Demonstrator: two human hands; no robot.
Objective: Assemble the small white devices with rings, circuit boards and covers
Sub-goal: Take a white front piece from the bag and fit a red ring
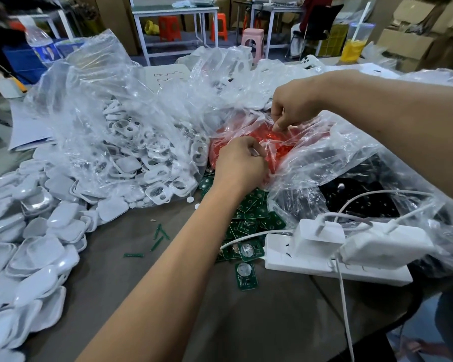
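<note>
Red rings (277,142): they lie in a clear plastic bag (311,142), directly under both hands, between the two wrists.
Right hand (292,107): it reaches down from above and pinches the bag film at the opening, fingers curled, thumb pointing down.
Left hand (239,163): it is curled on the near edge of the same bag and grips the film; whether it also holds a ring I cannot tell.
Circuit boards (246,220): a loose green pile, just below the left wrist, on the table (147,296).
White covers (34,246): a big heap, far to the left of the left arm; more white shells (141,158) are in a second bag beside the left hand.
Power strip (324,259): it lies under the right forearm, with two chargers plugged in.
Risk: if both hands pull the thin film too hard, I think it may tear and the rings may spill onto the boards; the left forearm may also push boards off the pile.
Count: two hands, one power strip, two chargers; rings, boards and covers are too many to count.
</note>
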